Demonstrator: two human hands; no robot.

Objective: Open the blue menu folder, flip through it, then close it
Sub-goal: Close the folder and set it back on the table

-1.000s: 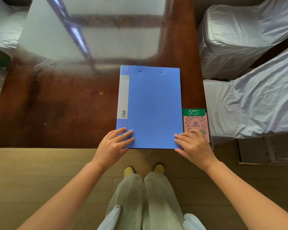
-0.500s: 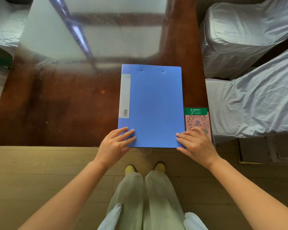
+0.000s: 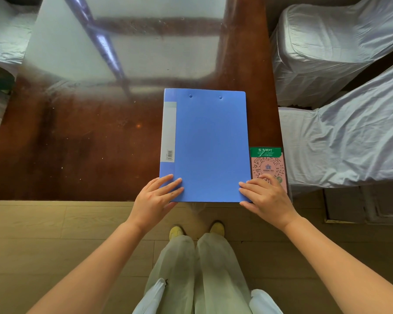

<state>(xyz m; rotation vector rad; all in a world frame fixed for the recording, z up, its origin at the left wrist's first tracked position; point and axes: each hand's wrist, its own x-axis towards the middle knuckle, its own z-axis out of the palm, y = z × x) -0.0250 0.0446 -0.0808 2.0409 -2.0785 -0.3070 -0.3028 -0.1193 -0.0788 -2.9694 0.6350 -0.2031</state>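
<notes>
Clearly not opened yet: found the blue folder point(image 3: 209, 143) shut and flat on the table point(image 3: 77, 143), its near edge level with the table's near edge. Saw the left hand point(image 3: 154, 200) spread flat, palm down, on the folder's near left corner, by the spine with the grey label point(image 3: 169, 130), gripping nothing. Saw the right hand point(image 3: 266, 198) likewise loose and unclenched at the folder's near right corner, fingertips on the cover's free edge, nothing pinched as yet.

Judged the step in hand to be lifting the cover. Best done by pressing down at the spine side with the left hand, slipping the right fingertips under the free edge only, and swinging the cover over to the left of the folder. Worth taking care not to catch the pink and green card point(image 3: 268, 164), which lay just right of the folder, partly under the right hand.

Left of the folder, noted dark brown glossy tabletop, bare and slick-looking, so liable to let the folder slide. Beyond the folder, strong window glare. Right of the folder, two chairs point(image 3: 338, 53) under pale covers. Nearer than the folder, light wooden floor point(image 3: 55, 234).
</notes>
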